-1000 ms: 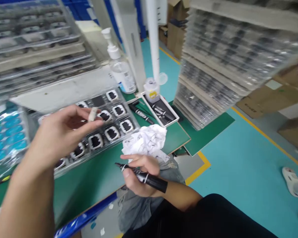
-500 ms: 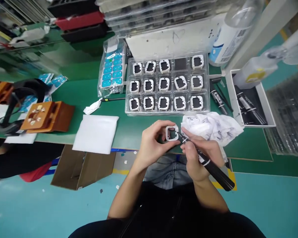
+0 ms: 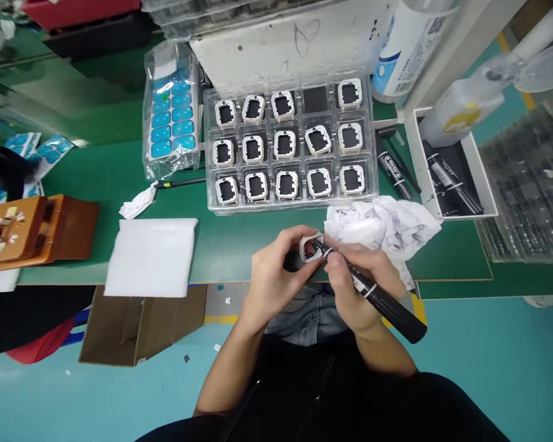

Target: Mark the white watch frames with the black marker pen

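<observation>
Between the thumb and fingers of my left hand [image 3: 274, 270] is a small white square frame [image 3: 304, 247] with rounded corners, held at the bench's front edge. My right hand [image 3: 362, 279] grips a black marker pen [image 3: 391, 310], its tip end reaching the frame's inner edge. Whether the tip touches the frame I cannot tell. Beyond my hands lies a clear plastic tray [image 3: 244, 207] with several similar white frames in its compartments; one compartment [image 3: 315, 101] in the back row shows only a dark bottom. Crumpled white cloth [image 3: 380, 224] lies just behind my right hand.
A folded white foam sheet [image 3: 150, 258] and an orange fixture [image 3: 69, 233] sit to the left. Bagged blue parts [image 3: 172, 116] lie beside the tray. On the right are a white box [image 3: 483, 184] with markers, more loose markers [image 3: 393, 172] and a bottle [image 3: 405, 55].
The white frame has been tilted in my left hand, and the marker's tip end has come across to its inner edge. The whole view has shifted.
</observation>
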Action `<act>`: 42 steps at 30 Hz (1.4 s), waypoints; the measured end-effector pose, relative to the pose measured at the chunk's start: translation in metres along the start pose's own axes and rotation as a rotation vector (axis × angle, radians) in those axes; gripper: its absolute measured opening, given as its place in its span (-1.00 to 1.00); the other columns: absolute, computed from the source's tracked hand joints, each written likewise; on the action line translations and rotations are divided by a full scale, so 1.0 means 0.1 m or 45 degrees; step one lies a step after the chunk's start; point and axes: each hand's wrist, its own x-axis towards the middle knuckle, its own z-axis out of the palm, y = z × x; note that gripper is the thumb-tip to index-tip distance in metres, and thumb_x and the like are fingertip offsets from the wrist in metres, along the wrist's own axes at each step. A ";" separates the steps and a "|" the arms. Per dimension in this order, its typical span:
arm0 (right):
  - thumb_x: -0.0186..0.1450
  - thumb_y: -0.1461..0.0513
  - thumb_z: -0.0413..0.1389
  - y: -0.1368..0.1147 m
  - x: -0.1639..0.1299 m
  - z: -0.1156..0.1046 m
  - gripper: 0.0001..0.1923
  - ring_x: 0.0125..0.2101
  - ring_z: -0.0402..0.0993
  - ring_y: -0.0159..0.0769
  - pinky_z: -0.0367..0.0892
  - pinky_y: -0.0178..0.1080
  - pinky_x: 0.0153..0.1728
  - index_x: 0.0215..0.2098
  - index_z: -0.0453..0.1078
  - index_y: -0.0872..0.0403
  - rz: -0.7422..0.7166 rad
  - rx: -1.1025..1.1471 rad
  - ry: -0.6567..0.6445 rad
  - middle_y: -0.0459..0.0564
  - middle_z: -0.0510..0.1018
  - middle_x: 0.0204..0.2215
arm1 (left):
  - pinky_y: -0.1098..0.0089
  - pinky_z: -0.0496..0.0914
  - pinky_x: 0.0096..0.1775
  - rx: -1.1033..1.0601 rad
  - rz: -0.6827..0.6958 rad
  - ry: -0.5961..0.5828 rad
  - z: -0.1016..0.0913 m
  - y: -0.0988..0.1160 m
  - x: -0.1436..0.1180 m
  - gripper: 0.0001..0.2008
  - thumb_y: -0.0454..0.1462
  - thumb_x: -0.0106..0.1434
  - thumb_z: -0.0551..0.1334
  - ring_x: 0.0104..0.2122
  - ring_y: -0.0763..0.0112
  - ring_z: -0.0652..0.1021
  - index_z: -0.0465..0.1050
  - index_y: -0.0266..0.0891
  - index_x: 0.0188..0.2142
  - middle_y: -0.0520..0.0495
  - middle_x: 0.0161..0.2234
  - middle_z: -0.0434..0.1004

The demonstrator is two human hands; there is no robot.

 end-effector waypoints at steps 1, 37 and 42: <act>0.55 0.28 0.44 -0.01 0.01 0.00 -0.87 -0.12 0.96 -0.03 0.91 -0.12 -0.13 -0.02 0.66 -0.09 0.001 -0.007 -0.009 -0.03 0.92 -0.04 | 0.43 0.74 -0.01 0.005 0.007 0.007 0.00 0.00 0.00 -0.61 -0.29 0.49 0.60 -0.15 0.37 0.84 0.68 -0.01 0.24 0.02 0.00 0.88; 0.59 0.31 0.37 -0.02 0.09 0.03 -0.86 -0.16 0.96 -0.07 0.88 -0.14 -0.20 -0.03 0.62 -0.10 -0.109 -0.080 -0.036 -0.06 0.90 -0.14 | 0.36 0.77 0.01 0.064 0.010 0.008 0.01 -0.02 -0.03 -0.67 -0.21 0.52 0.58 -0.13 0.32 0.86 0.70 -0.02 0.22 -0.02 0.04 0.91; 0.60 0.22 0.42 0.04 0.02 -0.01 -0.89 -0.07 0.97 0.02 0.94 -0.01 -0.07 -0.05 0.60 -0.11 0.028 0.092 -0.041 -0.08 0.90 -0.16 | 0.33 0.78 -0.07 -0.151 -0.066 0.003 0.01 -0.04 0.01 -0.57 -0.19 0.40 0.69 -0.18 0.27 0.84 0.74 -0.07 0.19 -0.07 -0.04 0.88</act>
